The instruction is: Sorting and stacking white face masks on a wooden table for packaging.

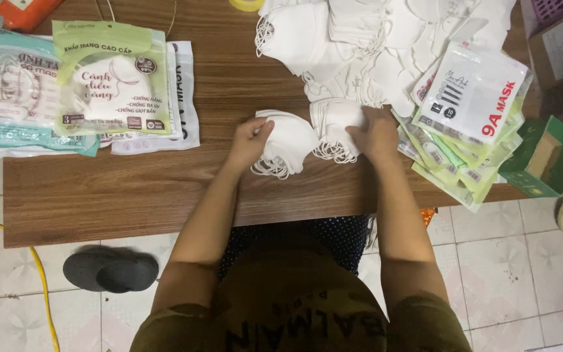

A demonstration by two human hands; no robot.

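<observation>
Low wooden table (164, 195) over tiled floor, seen from straight above. Big loose heap of white face masks (373, 39) at the far right of the tabletop, running off the top edge, so full extent unknown. Fanned pile of empty mask pouches (470, 130) at the right edge; filled green and teal mask packets (109, 78) well apart at the far left.

Between the hands, two small stacks side by side, touching: left stack of folded masks (288, 140) with ear loops trailing toward the near edge, right stack of masks (333, 124) with its long axis running away from the body. Left hand (250, 138) pinching the left stack's outer edge, fingers curled shut on it. Right hand (376, 135) pressed flat over the right stack's outer side, fingertips hidden beneath the palm; cannot tell whether gripping or merely resting. Number of masks in each stack not readable.
</observation>
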